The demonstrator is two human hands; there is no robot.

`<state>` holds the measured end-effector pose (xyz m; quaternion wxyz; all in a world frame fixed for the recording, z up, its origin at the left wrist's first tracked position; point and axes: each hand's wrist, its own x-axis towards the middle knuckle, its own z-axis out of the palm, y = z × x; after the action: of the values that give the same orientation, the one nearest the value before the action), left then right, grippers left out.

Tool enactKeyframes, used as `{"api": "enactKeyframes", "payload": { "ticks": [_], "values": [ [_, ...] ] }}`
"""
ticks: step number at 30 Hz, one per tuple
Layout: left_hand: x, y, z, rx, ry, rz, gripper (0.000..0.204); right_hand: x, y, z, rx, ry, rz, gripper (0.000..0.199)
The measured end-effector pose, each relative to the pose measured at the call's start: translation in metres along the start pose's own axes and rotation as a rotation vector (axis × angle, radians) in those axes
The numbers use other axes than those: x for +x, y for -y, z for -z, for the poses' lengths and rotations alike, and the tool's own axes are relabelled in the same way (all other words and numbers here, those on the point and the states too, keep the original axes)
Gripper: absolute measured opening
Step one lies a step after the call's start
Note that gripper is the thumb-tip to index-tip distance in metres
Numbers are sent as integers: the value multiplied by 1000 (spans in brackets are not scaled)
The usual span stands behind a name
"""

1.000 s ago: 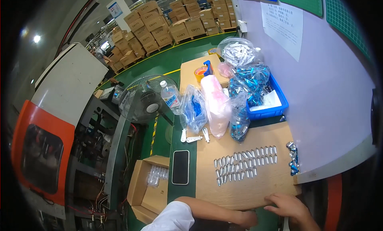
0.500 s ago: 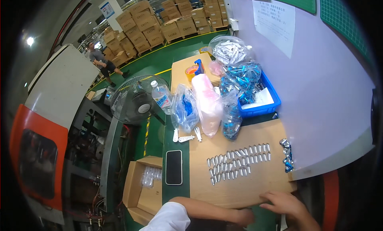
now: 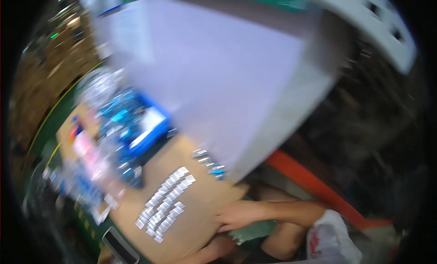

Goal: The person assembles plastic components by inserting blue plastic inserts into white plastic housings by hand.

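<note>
The view is smeared by motion. My right hand (image 3: 241, 214) lies at the near right edge of the brown cardboard sheet (image 3: 191, 232), its fingers apart and nothing visible in them. Just below it, my left hand (image 3: 222, 246) is down past the sheet's edge, its fingers hidden and blurred. Under my right hand shows a crumpled translucent piece (image 3: 240, 236), perhaps plastic film. Several small silver metal parts (image 3: 164, 202) stand or lie in slanting rows on the sheet. A loose cluster of silver and blue parts (image 3: 210, 164) sits by the wall.
A blue bin (image 3: 152, 138) holds bags of blue parts (image 3: 119, 113) against the pale partition (image 3: 218, 72). Left of it are a pink plastic bag (image 3: 91, 157) and white pieces (image 3: 104, 214). A phone (image 3: 119, 246) lies near the left edge. A red-orange bar (image 3: 314, 191) runs at right.
My view has swung to the right and tilted, so the table shifts left and slants. My right hand stays by the sheet's edge; my left hand stays low beside it.
</note>
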<state>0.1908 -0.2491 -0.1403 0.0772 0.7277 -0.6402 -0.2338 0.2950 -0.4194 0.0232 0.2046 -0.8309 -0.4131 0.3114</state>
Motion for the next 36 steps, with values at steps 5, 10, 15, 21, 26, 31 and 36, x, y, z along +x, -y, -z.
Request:
{"api": "enactKeyframes", "payload": {
  "ticks": [5,10,15,21,26,31,36],
  "values": [
    [-11,-7,7,-157,-4,188,49,4,8,4,-18,8,66,39],
    [-1,-11,28,-111,82,136,54,-8,11,-1,2,-70,71,46],
    [-11,-10,30,-128,62,114,58,-1,21,1,26,6,44,35],
    [-11,-16,42,-132,30,115,61,9,19,-15,-63,15,137,34],
    [-7,-14,39,-119,-11,120,58,20,-6,-39,-25,-38,151,42],
    [-10,-16,34,-60,-33,99,55,15,9,-30,-4,-53,111,41],
    [-19,-4,4,27,-119,55,49,23,11,-26,-18,-33,126,39]
  ]
}}
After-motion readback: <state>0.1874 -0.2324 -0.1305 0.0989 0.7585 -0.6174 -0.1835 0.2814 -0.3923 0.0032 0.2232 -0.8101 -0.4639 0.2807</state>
